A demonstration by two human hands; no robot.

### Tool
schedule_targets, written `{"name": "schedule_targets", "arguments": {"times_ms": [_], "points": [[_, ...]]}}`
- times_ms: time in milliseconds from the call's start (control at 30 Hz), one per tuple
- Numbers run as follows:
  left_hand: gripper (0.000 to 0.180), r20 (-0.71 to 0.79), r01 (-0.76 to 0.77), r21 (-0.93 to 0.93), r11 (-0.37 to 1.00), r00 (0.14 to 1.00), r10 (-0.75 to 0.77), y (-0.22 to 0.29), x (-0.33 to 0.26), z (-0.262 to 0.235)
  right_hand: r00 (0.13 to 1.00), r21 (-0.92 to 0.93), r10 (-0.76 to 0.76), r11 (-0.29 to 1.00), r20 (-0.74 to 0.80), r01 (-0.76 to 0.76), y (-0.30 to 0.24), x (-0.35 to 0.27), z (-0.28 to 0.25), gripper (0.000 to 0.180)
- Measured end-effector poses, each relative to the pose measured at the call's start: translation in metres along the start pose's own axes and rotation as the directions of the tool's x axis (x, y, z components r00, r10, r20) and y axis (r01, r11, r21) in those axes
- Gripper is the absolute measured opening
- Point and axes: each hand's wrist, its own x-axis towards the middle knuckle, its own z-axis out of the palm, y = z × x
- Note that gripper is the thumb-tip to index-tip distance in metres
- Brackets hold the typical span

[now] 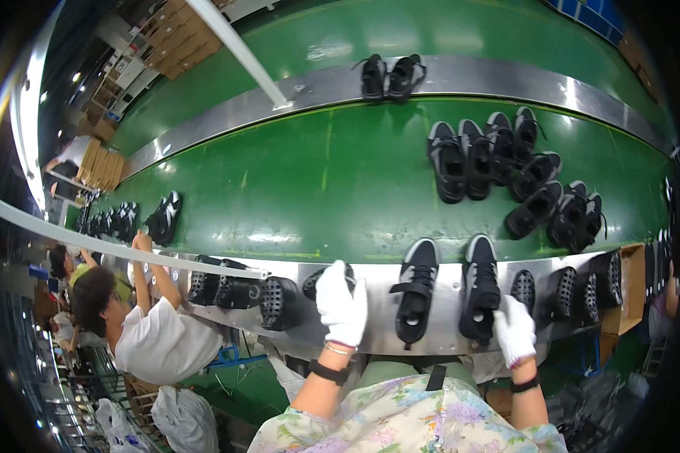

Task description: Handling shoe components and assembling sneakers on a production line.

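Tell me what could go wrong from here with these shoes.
The strap on the left middle shoe juts toward the left hand and might snag on it. The right hand is close beside the right middle shoe; a bump could turn it. The crowded shoes on the green surface might scuff one another.

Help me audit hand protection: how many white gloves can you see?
2: a white glove on the wearer's left hand and another on the right hand. The dim picture edges may hide more.
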Motion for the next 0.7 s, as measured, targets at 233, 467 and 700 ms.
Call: {"name": "schedule_targets", "arguments": {"times_ms": [233, 467, 700], "points": [[0.038, 0.386, -0.128, 0.117, 0.985, 0.920, 0.073, -0.080, -0.001, 0.023, 0.932, 0.288, -0.327, 0.887, -0.158, 0.360, -0.180, -0.005, -0.019, 0.025], [0.049, 0.624, -0.310, -0.090, 0.946, 0.723, 0.296, -0.093, -0.029, -0.022, 0.786, 0.309, -0.592, 0.792, 0.177, 0.527, -0.264, -0.012, 0.111, 0.039], [0.034, 0.001, -0.234, -0.120, 0.965, 0.972, 0.236, -0.106, -0.061, -0.131, 0.813, -0.051, -0.354, 0.904, 0.461, 0.423, -0.266, 0.005, 0.164, 0.069]]}}
